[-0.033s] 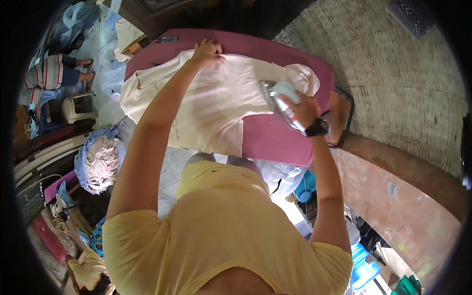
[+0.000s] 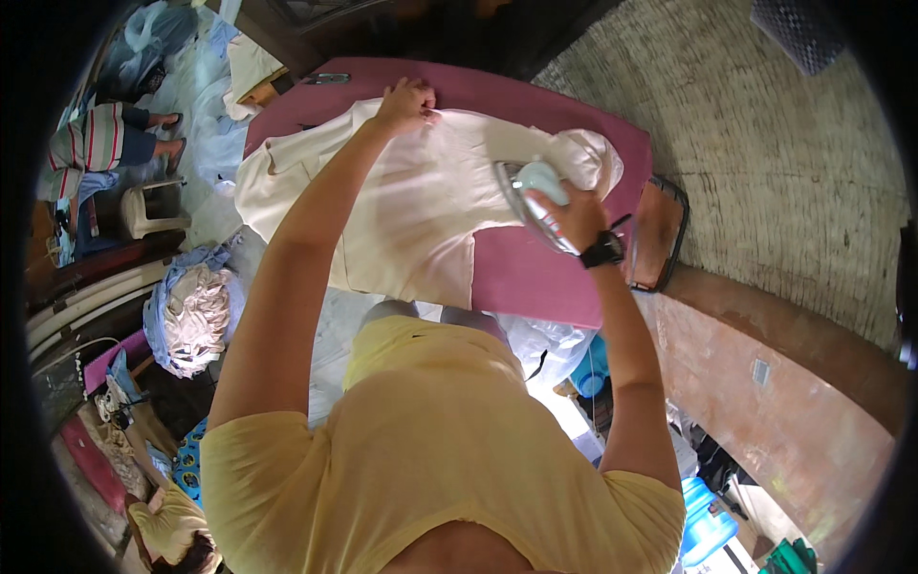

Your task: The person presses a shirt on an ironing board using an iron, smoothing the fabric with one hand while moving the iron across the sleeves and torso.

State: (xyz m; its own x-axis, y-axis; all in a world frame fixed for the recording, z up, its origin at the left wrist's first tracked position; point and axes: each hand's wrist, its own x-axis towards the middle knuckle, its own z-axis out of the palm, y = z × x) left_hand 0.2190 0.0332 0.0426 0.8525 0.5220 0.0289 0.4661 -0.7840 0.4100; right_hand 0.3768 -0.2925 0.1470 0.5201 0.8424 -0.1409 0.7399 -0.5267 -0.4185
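Observation:
A cream-white shirt (image 2: pixel 411 210) lies spread over a maroon-covered ironing board (image 2: pixel 535 273), one sleeve reaching right. My right hand (image 2: pixel 578 218) is wrapped round the handle of a clothes iron (image 2: pixel 537 191). The iron's metal soleplate edge shows along its left, and it sits over the sleeve near the lower seam. At the shirt's far edge, my left hand (image 2: pixel 409 105) has its fingers curled in, pinching the cloth there. A dark watch is on my right wrist. Where the iron's base meets the cloth is partly hidden.
A metal-framed iron rest (image 2: pixel 660 234) juts from the board's right end. On the left stand a heap of clothes (image 2: pixel 196 311), a plastic stool (image 2: pixel 153 210) and another person (image 2: pixel 105 139). A low wall (image 2: pixel 765 368) runs along the right. A second person in yellow (image 2: pixel 172 526) is at lower left.
My right hand has moved the iron a little to the left along the sleeve. The left hand has shifted only slightly at the shirt's far edge.

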